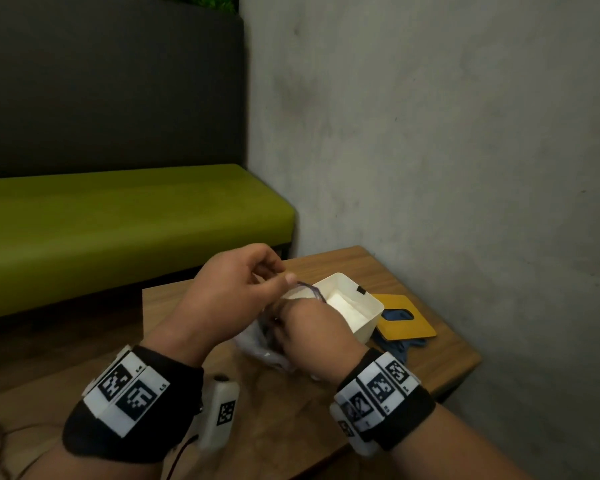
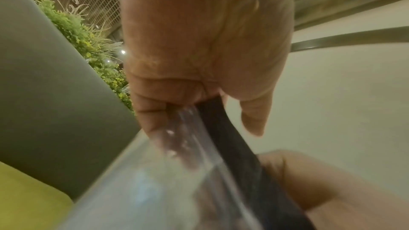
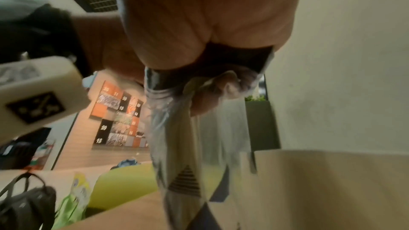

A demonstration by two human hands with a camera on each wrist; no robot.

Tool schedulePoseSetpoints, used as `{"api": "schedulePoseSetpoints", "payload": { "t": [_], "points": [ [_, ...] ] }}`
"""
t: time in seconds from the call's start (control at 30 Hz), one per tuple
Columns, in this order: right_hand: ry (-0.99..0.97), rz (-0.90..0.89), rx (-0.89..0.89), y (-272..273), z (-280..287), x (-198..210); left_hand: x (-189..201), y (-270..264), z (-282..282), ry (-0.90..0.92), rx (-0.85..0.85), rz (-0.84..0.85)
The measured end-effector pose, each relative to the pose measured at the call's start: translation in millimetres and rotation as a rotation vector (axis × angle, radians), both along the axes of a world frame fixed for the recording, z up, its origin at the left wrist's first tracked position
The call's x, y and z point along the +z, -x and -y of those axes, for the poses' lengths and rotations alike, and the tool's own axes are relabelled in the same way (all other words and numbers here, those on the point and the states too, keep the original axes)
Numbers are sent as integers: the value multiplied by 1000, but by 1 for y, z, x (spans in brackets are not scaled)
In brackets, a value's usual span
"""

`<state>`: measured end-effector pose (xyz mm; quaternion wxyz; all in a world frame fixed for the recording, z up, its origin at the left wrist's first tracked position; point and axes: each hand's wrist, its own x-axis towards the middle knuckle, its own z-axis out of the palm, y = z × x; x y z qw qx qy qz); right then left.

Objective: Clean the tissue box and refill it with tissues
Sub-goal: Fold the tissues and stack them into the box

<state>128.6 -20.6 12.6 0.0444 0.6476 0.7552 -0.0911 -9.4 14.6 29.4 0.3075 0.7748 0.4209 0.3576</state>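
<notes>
A white open-topped tissue box (image 1: 364, 315) stands on the small wooden table (image 1: 440, 358), with white tissues (image 1: 343, 303) inside it. Its yellow lid (image 1: 407, 320) with an oval slot lies flat to the right. Both hands hold a clear plastic tissue packet (image 1: 257, 344) just left of the box. My left hand (image 1: 243, 292) pinches the packet's upper edge (image 2: 188, 128), and my right hand (image 1: 305, 337) grips its other side (image 3: 175, 128). The packet's contents are hidden behind the hands.
A blue cloth (image 1: 400, 346) lies under and beside the lid. A green bench (image 1: 118, 216) with a dark backrest runs along the left. A grey wall (image 1: 465, 133) stands close behind the table. Bags (image 3: 24, 204) sit in the right wrist view.
</notes>
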Motion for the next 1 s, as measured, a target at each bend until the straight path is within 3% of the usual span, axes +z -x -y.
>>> {"api": "schedulePoseSetpoints", "payload": {
  "t": [0.1,0.13,0.23,0.3,0.43,0.53,0.63,0.77,0.93,1.0],
  "points": [
    [-425,-478,-53,-23,7,-5,-4,6,-10,-151,28,25],
    [-475,-646,-101,-30,7,-4,-6,8,-13,-196,80,14],
    [-339,-1360,-289,-48,7,2,-16,17,-23,-152,264,-10],
    [-269,-1662,-330,-59,15,10,-23,19,-26,11,293,-48],
    [-196,-1820,-187,-67,34,20,-17,15,-15,458,115,318],
    [-165,-1837,-219,-68,39,16,-6,6,-6,588,-4,507],
    [-69,-1914,-323,-71,41,13,-4,-2,-5,562,63,598],
    [91,-1970,-356,-73,38,7,-6,-3,-4,340,118,402],
    [174,-1990,-361,-74,31,-5,1,0,2,400,-125,538],
    [144,-1911,-368,-71,33,-7,0,3,1,366,-183,486]
  ]
}}
